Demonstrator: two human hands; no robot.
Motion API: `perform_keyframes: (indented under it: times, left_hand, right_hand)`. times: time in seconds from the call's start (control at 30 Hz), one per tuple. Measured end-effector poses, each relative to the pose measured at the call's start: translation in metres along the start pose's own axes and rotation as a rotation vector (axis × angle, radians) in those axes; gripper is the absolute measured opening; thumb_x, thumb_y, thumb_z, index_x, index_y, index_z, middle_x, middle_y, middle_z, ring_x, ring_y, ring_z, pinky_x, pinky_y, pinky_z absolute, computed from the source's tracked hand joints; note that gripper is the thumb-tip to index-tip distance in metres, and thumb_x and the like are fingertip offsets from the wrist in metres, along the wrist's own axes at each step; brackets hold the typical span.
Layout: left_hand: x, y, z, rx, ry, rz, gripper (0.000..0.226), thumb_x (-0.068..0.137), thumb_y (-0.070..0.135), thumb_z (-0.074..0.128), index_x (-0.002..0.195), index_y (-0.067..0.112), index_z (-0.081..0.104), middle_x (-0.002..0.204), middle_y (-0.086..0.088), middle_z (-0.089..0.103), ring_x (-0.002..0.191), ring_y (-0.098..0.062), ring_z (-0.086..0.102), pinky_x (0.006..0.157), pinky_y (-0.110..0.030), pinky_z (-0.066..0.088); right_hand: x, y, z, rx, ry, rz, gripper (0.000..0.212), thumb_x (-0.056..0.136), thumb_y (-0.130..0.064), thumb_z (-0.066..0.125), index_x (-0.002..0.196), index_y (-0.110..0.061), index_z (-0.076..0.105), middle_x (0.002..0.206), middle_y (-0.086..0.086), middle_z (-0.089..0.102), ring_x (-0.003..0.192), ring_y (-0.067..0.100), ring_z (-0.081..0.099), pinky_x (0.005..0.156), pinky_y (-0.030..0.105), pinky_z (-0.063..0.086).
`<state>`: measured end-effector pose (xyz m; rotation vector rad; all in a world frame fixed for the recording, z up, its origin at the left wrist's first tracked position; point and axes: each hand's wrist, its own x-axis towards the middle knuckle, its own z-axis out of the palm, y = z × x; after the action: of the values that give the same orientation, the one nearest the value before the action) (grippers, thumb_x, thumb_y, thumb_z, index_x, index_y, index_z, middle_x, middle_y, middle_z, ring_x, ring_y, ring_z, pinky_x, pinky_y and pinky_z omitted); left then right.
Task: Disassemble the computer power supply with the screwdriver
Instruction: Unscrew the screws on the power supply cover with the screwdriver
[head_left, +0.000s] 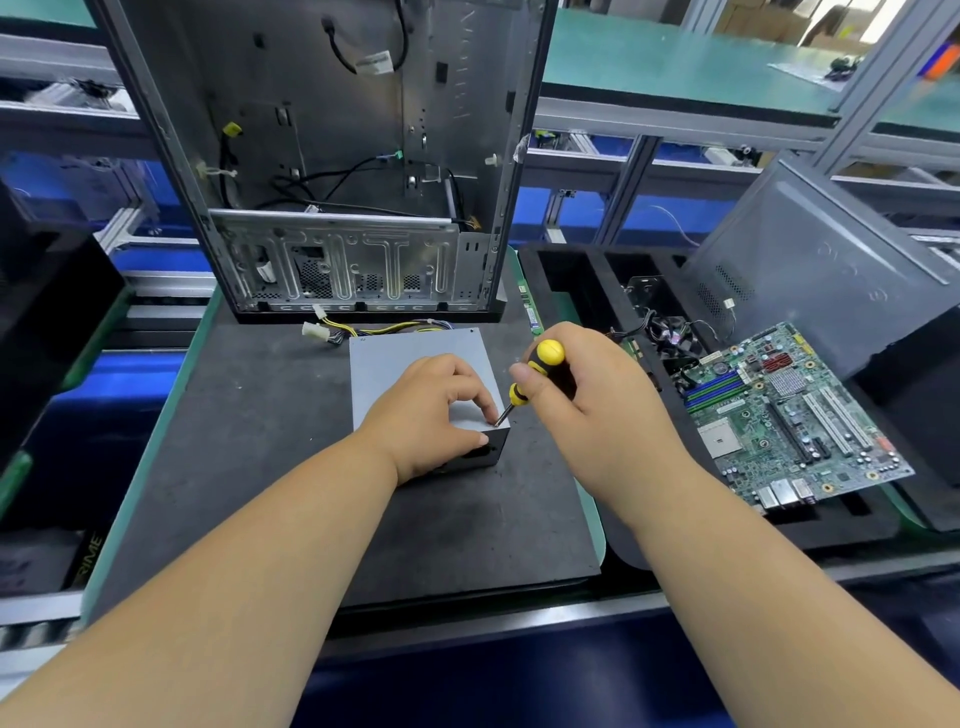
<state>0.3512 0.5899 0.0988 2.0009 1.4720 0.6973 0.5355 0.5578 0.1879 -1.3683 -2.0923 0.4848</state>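
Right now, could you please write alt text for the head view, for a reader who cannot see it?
A right hand holds a yellow screwdriver, tip at the near right corner of a grey power supply, which the left hand steadies on a black mat. An open case stands behind; a motherboard lies to the right.

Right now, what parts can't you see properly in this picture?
All in the head view:
- The screw under the screwdriver tip: too small to make out.
- The near top of the power supply: covered by the left hand.
- The screwdriver's grip: mostly wrapped by the right hand.
- The computer case top: cut off by the upper edge.
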Motion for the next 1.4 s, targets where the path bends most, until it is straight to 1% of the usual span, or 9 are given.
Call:
perform_keyframes:
  times: [0.17,0.37,0.57,0.7,0.93,1.07,1.17,1.3,1.4]
  left_hand:
    - [0.0,-0.001,0.001,-0.002,0.011,-0.004,0.025,0.073,0.026,0.081,0.08,0.045,0.066,0.105,0.022,0.051,0.109,-0.003,0.039,0.096,-0.03,0.04]
    - [0.001,0.0,0.001,0.033,0.012,-0.01,0.028,0.07,0.029,0.082,0.085,0.039,0.061,0.105,0.021,0.05,0.107,-0.007,0.04,0.093,-0.035,0.044]
    - [0.001,0.0,0.0,0.032,0.008,-0.013,0.028,0.07,0.029,0.083,0.083,0.039,0.06,0.104,0.02,0.05,0.108,-0.007,0.04,0.093,-0.035,0.044]
    - [0.002,0.0,0.001,0.042,0.008,-0.011,0.027,0.07,0.03,0.082,0.081,0.039,0.059,0.104,0.02,0.05,0.108,-0.007,0.04,0.092,-0.034,0.044]
    - [0.003,0.001,0.001,0.05,0.016,-0.008,0.024,0.07,0.031,0.081,0.08,0.038,0.06,0.104,0.019,0.051,0.107,-0.008,0.041,0.093,-0.034,0.044]
    - [0.003,0.002,0.0,0.042,0.012,-0.003,0.024,0.071,0.03,0.081,0.082,0.037,0.061,0.104,0.018,0.051,0.107,-0.009,0.042,0.093,-0.035,0.044]
    - [0.002,0.003,0.0,0.041,0.014,-0.01,0.022,0.071,0.03,0.081,0.083,0.035,0.063,0.104,0.018,0.051,0.107,-0.01,0.042,0.093,-0.035,0.044]
    - [0.003,0.003,0.0,0.047,0.011,-0.019,0.021,0.072,0.031,0.081,0.084,0.034,0.064,0.104,0.018,0.052,0.108,-0.009,0.043,0.093,-0.035,0.045]
    - [0.003,0.003,0.0,0.044,0.012,-0.021,0.021,0.072,0.03,0.081,0.085,0.034,0.065,0.103,0.018,0.052,0.108,-0.009,0.043,0.093,-0.036,0.045]
  right_hand:
    - [0.002,0.0,-0.001,0.021,0.0,0.015,0.024,0.096,-0.035,0.053,0.089,-0.012,0.051,0.09,0.002,0.063,0.09,0.023,0.056,0.079,0.043,0.046]
    - [0.013,0.002,-0.007,0.024,-0.064,0.061,0.017,0.099,-0.029,0.053,0.093,-0.014,0.048,0.095,0.004,0.064,0.092,0.025,0.061,0.081,0.045,0.049]
    - [0.022,0.006,-0.016,-0.008,-0.086,0.046,0.01,0.098,-0.024,0.057,0.1,-0.016,0.053,0.095,-0.004,0.057,0.078,0.005,0.052,0.067,0.019,0.04]
    - [0.027,0.007,-0.019,-0.016,-0.084,0.04,0.01,0.095,-0.021,0.062,0.102,-0.023,0.055,0.091,-0.011,0.057,0.075,-0.006,0.052,0.061,0.016,0.035]
    - [0.034,0.005,-0.022,-0.087,-0.131,0.003,0.027,0.092,-0.009,0.059,0.112,-0.029,0.055,0.092,-0.011,0.062,0.083,0.002,0.056,0.067,0.02,0.04]
    - [0.037,0.002,-0.018,-0.171,-0.137,-0.046,0.017,0.094,-0.032,0.062,0.106,-0.025,0.051,0.086,-0.009,0.058,0.075,0.008,0.053,0.066,0.029,0.043]
    - [0.042,0.001,-0.017,-0.211,-0.125,-0.051,0.011,0.096,-0.027,0.061,0.101,-0.021,0.052,0.086,-0.008,0.057,0.08,0.016,0.054,0.068,0.032,0.044]
    - [0.044,0.004,-0.02,-0.234,-0.136,-0.012,0.008,0.097,-0.021,0.059,0.099,-0.023,0.051,0.084,-0.012,0.051,0.078,0.013,0.052,0.061,0.021,0.037]
    - [0.042,0.005,-0.023,-0.221,-0.185,-0.044,0.012,0.097,-0.017,0.058,0.099,-0.025,0.05,0.086,-0.014,0.048,0.077,0.008,0.05,0.062,0.022,0.038]
